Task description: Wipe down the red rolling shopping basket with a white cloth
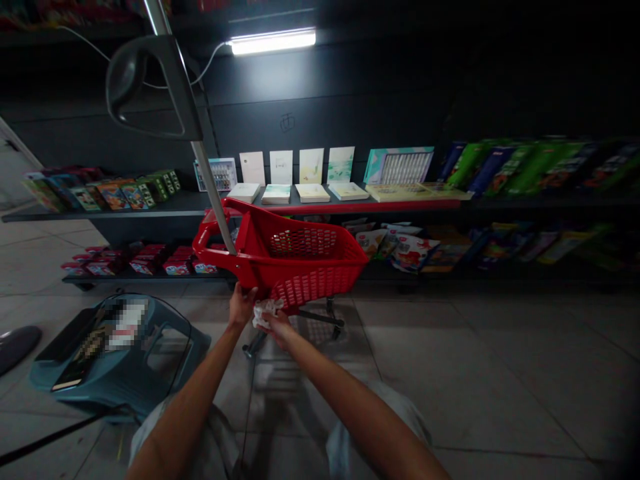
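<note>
A red plastic shopping cart basket (295,260) with a mesh-patterned side stands in front of me on a wheeled frame (300,323). A metal pole (213,187) rises from it to a black handle (150,87). My left hand (241,305) is raised with its fingers against the underside of the basket's near edge. Just beside it, my right hand (277,328) grips a crumpled white cloth or tissue (266,313), which sits right below the basket. Both forearms reach out from the bottom of the view.
A teal plastic stool or crate (120,353) with blurred items on it lies at lower left, near a dark round object (15,348). Behind the cart, dark shelves hold books, cards, boxes (100,190) and packets (405,253). The floor (465,380) is pale tile.
</note>
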Available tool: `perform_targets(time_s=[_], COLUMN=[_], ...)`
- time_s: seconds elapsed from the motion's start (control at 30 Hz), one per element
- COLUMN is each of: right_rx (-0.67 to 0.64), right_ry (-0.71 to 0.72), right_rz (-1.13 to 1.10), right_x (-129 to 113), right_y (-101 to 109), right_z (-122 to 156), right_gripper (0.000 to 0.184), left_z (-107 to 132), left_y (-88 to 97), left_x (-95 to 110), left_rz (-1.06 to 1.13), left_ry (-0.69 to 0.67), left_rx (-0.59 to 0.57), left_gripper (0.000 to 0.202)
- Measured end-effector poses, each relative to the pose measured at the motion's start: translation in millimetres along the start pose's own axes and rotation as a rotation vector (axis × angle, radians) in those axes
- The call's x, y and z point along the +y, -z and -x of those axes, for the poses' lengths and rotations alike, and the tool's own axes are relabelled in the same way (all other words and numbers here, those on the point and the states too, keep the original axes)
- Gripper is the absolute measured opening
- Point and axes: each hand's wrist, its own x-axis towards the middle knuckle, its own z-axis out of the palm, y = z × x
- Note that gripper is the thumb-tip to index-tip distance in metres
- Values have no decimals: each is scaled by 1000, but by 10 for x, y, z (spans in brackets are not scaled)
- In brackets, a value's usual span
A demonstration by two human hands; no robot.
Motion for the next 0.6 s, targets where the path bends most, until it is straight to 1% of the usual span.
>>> perform_targets(time_s=[0.07, 0.13, 0.17, 0.2, 0.27, 0.33, 0.4, 0.47, 0.5, 0.57, 0.6], right_rx=[19, 92, 161, 261, 372, 553, 638, 695, 714, 722, 697], right_ry=[6, 63, 115, 185, 283, 438, 490, 519, 531, 555, 565], right_rz=[-44, -100, -145, -183, -203, -212, -213, -197, -186, -147, -118], right_x=[-110, -356, -519, -699, -1074, -1419, -1683, -1832, -1856, -1804, -1734], right_y=[14, 153, 264, 395, 694, 995, 1245, 1401, 1436, 1420, 1374], right_z=[9, -22, -44, -66, -94, -98, -86, -77, -78, -91, -101], right_gripper=[38, 37, 37, 35, 32, 33, 32, 32, 32, 33, 34], left_z=[-13, -30, -39, -48, -64, -76, -81, -77, -72, -57, -49], left_y=[20, 50, 69, 91, 140, 191, 233, 259, 266, 268, 264], left_x=[-17, -50, -70, -90, -129, -164, -192, -208, -211, -207, -202], left_rz=[-12, -7, 0, 7, 13, 4, -2, 16, 25, 28, 19], left_ry=[2, 0, -1, -1, 0, 3, 14, 30, 33, 28, 22], left_rx=[-3, -10, -14, -17, -19, -21, -15, -7, -4, 1, 7], left_gripper=[34, 34, 34, 35, 35, 34, 34, 34, 34, 33, 33])
